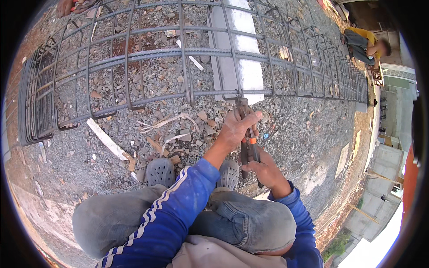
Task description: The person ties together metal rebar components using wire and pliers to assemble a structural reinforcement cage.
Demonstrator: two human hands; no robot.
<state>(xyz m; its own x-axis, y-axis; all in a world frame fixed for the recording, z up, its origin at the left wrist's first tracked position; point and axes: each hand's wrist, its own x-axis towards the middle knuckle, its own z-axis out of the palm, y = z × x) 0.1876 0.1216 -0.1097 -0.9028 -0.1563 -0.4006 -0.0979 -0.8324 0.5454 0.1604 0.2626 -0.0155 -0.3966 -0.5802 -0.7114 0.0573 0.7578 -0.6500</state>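
**Pliers (253, 141) up against the steel cage (182, 52)**

The left hand (234, 130) has its grip closed around the pliers near their head; the right hand's (267, 169) grip is wrapped round the handles. The pliers' head points at the cage's nearest bar, beside a pale block (249, 69) lying under the bars on gravel (295, 147). Whether it pinches anything, I cannot tell. Grey shoes (160, 172) stand below.

What the pincers (253, 148) bite seems too small to tell.
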